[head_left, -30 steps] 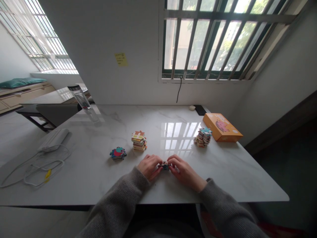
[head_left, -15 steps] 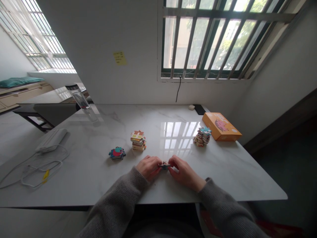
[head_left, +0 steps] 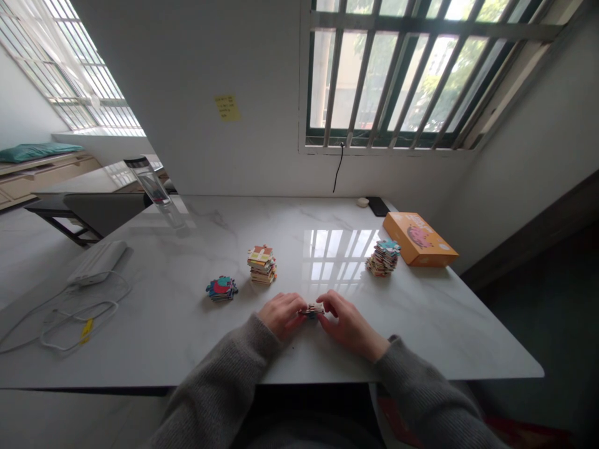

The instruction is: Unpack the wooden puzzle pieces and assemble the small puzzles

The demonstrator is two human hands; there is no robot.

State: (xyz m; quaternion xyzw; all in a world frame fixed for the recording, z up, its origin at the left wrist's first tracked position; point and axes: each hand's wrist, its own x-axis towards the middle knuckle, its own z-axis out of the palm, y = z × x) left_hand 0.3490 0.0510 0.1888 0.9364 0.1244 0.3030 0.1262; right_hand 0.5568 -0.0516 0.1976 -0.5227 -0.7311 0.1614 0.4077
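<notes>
A small stack of jigsaw puzzle pieces (head_left: 313, 310) is between my two hands, low over the near middle of the table. My left hand (head_left: 282, 313) is closed on its left side, fingers over the edge and thumb below. At the right side, my right hand (head_left: 349, 324) has its index finger raised and thumb lower, with the edge of the pieces showing in the gap. Beyond my left hand stands a taller pile of puzzle pieces (head_left: 262, 265). Left of that lies a low blue and red pile (head_left: 221, 289). Another tall pile (head_left: 383, 257) is at the right.
An orange box (head_left: 420, 240) lies behind the right pile, with a black phone (head_left: 377, 206) and a small white case (head_left: 362, 202) at the wall. A white device (head_left: 98, 263) with a looped cable is at the left. A clear bottle (head_left: 152, 184) stands at the far left.
My right index finger has lifted a little off the stack, so more of its right edge shows. My left hand stays closed on it. The piles have not moved.
</notes>
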